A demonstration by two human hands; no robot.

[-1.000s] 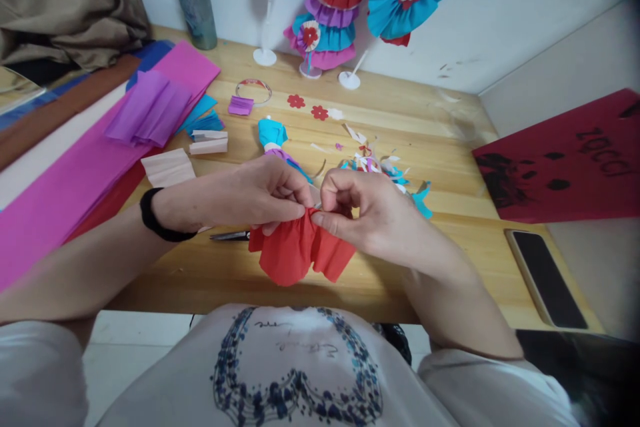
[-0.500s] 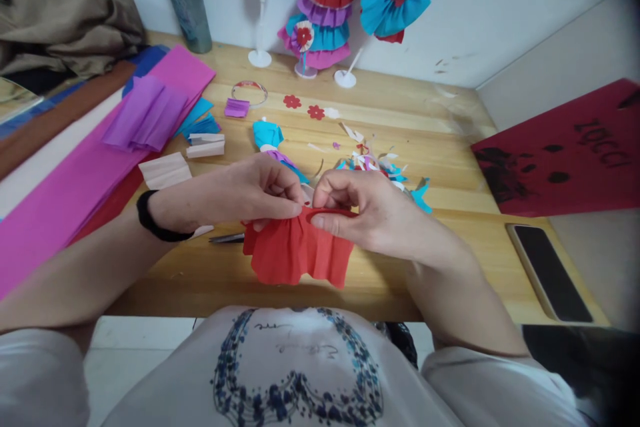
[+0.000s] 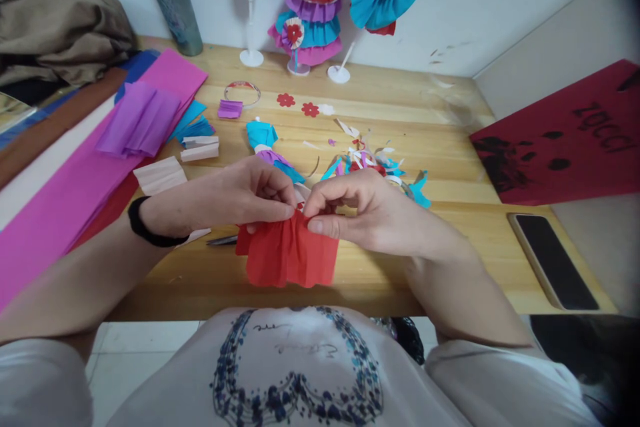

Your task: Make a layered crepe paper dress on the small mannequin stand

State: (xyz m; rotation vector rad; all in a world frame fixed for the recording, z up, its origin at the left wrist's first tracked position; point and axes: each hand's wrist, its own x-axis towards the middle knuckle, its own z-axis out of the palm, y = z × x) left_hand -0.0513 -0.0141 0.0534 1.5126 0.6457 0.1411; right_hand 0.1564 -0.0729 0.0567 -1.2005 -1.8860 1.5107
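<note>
Between my hands hangs a piece of red crepe paper [image 3: 293,257], gathered into folds along its top edge. My left hand [image 3: 250,193] pinches that edge near its middle. Just to the right, my right hand [image 3: 353,210] is closed on the same edge between thumb and forefinger. The fingertips of both hands nearly meet. Behind the hands lies a small form wrapped in blue, white and purple crepe paper [image 3: 263,140], its near end hidden by my left hand. The tip of a dark metal blade [image 3: 223,240] shows from under the red paper.
Stacked crepe paper sheets [image 3: 100,160] cover the left side. Colourful paper scraps [image 3: 380,163] lie beyond my right hand. Red paper flowers [image 3: 285,100], a tape roll [image 3: 243,90] and a ruffled paper dress on a stand [image 3: 315,33] sit farther back. A phone [image 3: 555,260] lies at right.
My right hand's fingertips have moved along the red paper's top edge toward my left hand, and the paper looks more bunched. The whole view has shifted slightly.
</note>
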